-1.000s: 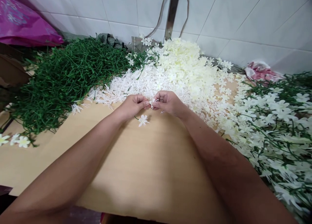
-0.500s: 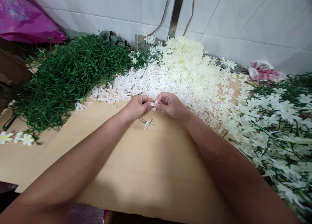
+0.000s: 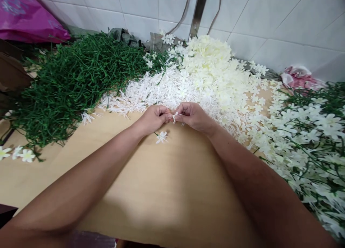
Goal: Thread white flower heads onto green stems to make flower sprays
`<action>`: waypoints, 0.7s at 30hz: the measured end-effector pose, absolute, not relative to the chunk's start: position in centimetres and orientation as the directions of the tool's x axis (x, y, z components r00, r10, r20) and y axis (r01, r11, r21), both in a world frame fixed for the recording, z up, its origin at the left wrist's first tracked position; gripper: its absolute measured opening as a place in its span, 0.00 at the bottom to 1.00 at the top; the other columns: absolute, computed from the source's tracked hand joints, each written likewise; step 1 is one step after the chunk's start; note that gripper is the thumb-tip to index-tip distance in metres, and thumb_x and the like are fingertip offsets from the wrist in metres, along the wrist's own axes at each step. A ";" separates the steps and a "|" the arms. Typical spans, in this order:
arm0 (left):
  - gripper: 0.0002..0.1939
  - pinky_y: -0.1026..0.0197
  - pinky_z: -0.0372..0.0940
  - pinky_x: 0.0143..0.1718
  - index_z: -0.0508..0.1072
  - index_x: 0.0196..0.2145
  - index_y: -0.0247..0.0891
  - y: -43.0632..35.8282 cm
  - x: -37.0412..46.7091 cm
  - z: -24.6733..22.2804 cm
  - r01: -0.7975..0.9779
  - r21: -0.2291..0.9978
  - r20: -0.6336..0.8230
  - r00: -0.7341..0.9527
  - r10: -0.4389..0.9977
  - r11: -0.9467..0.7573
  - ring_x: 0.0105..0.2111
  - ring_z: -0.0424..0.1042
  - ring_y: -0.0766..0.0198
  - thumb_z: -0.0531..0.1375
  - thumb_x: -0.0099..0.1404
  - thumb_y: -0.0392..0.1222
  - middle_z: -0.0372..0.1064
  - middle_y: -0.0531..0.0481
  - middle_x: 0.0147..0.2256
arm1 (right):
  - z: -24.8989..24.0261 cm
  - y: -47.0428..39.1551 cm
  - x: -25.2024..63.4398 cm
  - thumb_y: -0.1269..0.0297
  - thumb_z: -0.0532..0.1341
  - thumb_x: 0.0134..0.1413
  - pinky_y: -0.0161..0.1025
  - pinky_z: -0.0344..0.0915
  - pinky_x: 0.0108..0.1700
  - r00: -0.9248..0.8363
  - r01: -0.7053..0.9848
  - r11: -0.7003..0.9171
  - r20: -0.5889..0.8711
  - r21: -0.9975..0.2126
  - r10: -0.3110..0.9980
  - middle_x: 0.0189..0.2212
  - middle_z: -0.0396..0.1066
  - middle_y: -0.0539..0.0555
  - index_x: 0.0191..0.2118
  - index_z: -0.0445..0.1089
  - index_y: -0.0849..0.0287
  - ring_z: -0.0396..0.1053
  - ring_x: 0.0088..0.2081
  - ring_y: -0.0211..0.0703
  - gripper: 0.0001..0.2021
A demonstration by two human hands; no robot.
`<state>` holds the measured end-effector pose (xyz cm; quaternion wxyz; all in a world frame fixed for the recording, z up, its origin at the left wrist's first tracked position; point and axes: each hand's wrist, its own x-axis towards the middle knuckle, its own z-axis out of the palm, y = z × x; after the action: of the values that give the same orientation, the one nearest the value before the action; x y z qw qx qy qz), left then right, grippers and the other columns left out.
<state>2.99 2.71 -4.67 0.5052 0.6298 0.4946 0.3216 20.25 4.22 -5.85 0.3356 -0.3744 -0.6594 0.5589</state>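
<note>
Above the board my left hand (image 3: 154,120) is closed in a pinch on the artificial flower's green stem. From beneath this hand a branch of the stem sticks out, ending in a white flower (image 3: 161,137). Facing it, my right hand (image 3: 196,118) has thumb and forefinger pinched on a small white flower (image 3: 174,117). The fingertips of both hands nearly meet at this flower and partly hide it. A heap of white stamens (image 3: 153,91) lies just beyond the hands.
Green stems (image 3: 88,72) are piled at the back left, loose cream petals (image 3: 212,64) at the back centre. Assembled white flowers (image 3: 309,147) crowd the right side. Brown cardboard (image 3: 151,190) covers the table. Behind stand a tiled wall (image 3: 140,5) and a magenta bag (image 3: 29,18).
The small flower between my fingertips has turned and now shows edge-on. The flower hanging below my left hand has swung round to show its petals. The view has shifted slightly.
</note>
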 end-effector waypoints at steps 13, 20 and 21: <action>0.09 0.66 0.51 0.25 0.64 0.19 0.35 2.8 2.5 -5.3 0.369 0.926 -0.051 0.339 0.940 -0.083 0.21 0.54 0.71 0.54 0.55 0.36 0.56 0.57 0.18 | -6.3 3.9 19.6 0.66 0.64 0.44 0.37 0.61 0.32 -0.503 0.142 0.172 0.079 -0.975 0.861 0.26 0.68 0.50 0.26 0.62 0.59 0.64 0.29 0.36 0.08; 0.10 0.66 0.52 0.25 0.65 0.20 0.34 2.6 2.7 -4.8 0.369 0.927 -0.061 0.329 0.942 -0.069 0.21 0.55 0.72 0.56 0.57 0.39 0.58 0.56 0.19 | -6.0 4.1 20.1 0.63 0.67 0.42 0.34 0.56 0.26 -0.461 0.144 0.114 0.036 -0.983 0.887 0.22 0.66 0.48 0.26 0.63 0.60 0.61 0.23 0.32 0.11; 0.12 0.66 0.51 0.24 0.65 0.20 0.34 2.6 2.6 -4.7 0.366 0.928 -0.066 0.330 0.942 -0.063 0.20 0.54 0.72 0.56 0.58 0.40 0.58 0.56 0.18 | -5.9 4.2 20.2 0.63 0.68 0.41 0.33 0.56 0.26 -0.457 0.125 0.100 0.032 -0.987 0.889 0.21 0.66 0.48 0.26 0.63 0.60 0.61 0.23 0.32 0.13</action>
<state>2.61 2.63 -4.73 0.4747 0.6630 0.4932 0.3031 20.23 4.15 -5.90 0.3486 -0.3871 -0.6546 0.5478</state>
